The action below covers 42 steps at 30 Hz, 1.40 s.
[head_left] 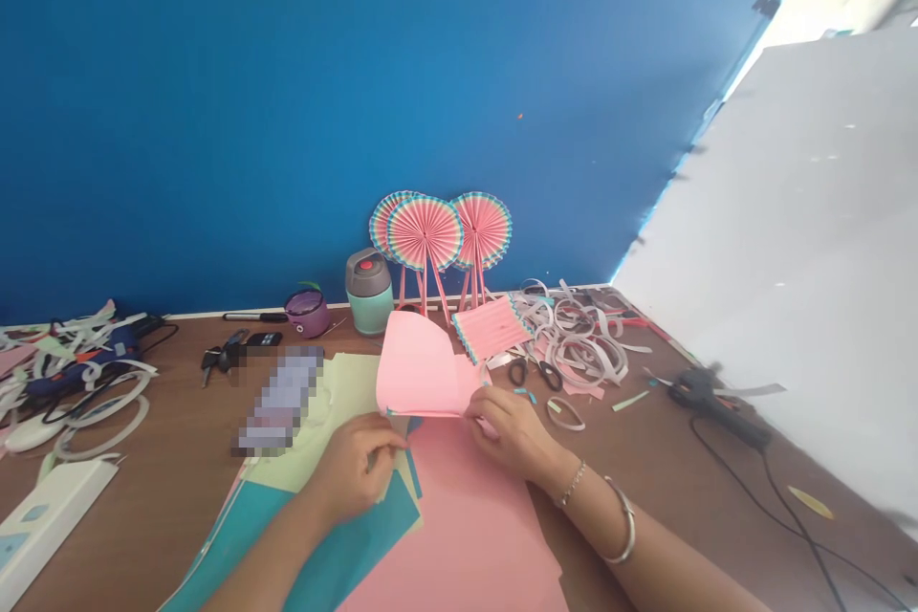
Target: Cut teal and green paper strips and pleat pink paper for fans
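A pink sheet of paper [420, 363] curls upward, its near edge folded and partly edged in blue. My right hand [506, 430] is closed on the right end of that edge. At the sheet's left end, my left hand [359, 459] has its fingertips pressed together; what they pinch is hidden, though a narrow blue strip [414, 473] shows just beside them. Beneath both hands lie larger pink paper [466, 516], teal paper [380, 535] and pale yellow paper [351, 382]. A pleated pink piece [493, 329] with blue edges rests behind the right hand.
Round pleated fans [426, 234] stand against the blue board beside a flask [369, 292] and purple pot [307, 314]. Scissors [535, 373] and curled paper strips [588, 344] lie right. A corded glue gun [717, 406], blurred phone [279, 402] and power strip [54, 526] flank the papers.
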Tool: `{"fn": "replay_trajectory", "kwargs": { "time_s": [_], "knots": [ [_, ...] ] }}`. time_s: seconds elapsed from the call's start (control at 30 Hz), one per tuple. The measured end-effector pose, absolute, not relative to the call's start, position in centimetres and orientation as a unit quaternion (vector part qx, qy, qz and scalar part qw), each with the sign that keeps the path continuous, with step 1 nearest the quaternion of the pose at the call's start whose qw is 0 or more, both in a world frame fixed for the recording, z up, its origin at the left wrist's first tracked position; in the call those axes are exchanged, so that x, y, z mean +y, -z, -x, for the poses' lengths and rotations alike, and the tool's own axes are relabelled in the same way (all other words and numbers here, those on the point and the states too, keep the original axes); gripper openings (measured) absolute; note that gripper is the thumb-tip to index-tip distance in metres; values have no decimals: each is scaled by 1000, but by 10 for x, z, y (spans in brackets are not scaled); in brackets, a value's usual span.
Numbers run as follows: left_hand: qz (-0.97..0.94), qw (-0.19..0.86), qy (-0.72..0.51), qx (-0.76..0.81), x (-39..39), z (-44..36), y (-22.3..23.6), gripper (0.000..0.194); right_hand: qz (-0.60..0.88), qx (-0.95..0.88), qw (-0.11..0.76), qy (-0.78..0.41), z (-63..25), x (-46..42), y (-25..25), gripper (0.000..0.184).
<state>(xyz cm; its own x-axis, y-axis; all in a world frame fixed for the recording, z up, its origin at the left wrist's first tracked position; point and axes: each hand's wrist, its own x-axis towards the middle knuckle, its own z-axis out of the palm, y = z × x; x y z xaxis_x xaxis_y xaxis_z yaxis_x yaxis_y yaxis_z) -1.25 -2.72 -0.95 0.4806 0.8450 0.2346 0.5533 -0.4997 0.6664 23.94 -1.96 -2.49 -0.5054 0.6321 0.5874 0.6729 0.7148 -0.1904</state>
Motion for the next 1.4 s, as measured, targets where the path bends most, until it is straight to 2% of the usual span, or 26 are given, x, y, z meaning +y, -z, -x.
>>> {"fn": "replay_trajectory", "kwargs": {
  "time_s": [0.13, 0.3, 0.4, 0.5, 0.57, 0.63, 0.7, 0.77, 0.87, 0.9, 1.1, 1.13, 1.2, 1.4],
  "knots": [
    [-781, 326, -276, 456, -39, -11, 14, 19, 284, -907, 299, 81, -231, -29, 20, 18],
    [-738, 289, -300, 532, -43, -25, 23, 45, 254, -936, 230, 83, -224, -34, 15, 19],
    [-763, 182, -371, 497, -41, -17, 21, 37, 260, -930, 252, 62, -226, -34, 15, 18],
    [-775, -16, -458, 434, -41, -4, 15, 39, 281, -888, 352, 94, -232, -36, 16, 29],
    [-778, -118, -456, 415, -43, 0, 14, 48, 282, -847, 430, 133, -236, -40, 16, 34],
    [-796, -161, -411, 414, -45, -2, 15, 54, 272, -826, 469, 152, -236, -44, 14, 32],
    [-820, -154, -350, 426, -46, -10, 17, 52, 254, -844, 449, 145, -234, -47, 11, 32],
    [-844, -129, -297, 428, -45, -18, 20, 50, 250, -878, 390, 123, -231, -47, 8, 32],
    [-879, -69, -233, 411, -41, -23, 25, 46, 283, -907, 297, 92, -228, -43, 9, 14],
    [-886, -45, -218, 407, -40, -23, 26, 44, 297, -913, 269, 81, -228, -41, 10, 13],
    [-880, 52, -218, 418, -36, -20, 30, 20, 295, -938, 178, 39, -233, -34, 17, 8],
    [-882, 60, -219, 413, -36, -20, 29, 18, 295, -938, 178, 48, -233, -33, 18, 5],
    [-886, 73, -223, 401, -34, -18, 27, 16, 299, -930, 202, 68, -236, -31, 20, 11],
    [-842, 115, -311, 426, -21, 4, 27, 29, 342, -866, 359, 69, -248, -26, 20, 17]
  ]
}}
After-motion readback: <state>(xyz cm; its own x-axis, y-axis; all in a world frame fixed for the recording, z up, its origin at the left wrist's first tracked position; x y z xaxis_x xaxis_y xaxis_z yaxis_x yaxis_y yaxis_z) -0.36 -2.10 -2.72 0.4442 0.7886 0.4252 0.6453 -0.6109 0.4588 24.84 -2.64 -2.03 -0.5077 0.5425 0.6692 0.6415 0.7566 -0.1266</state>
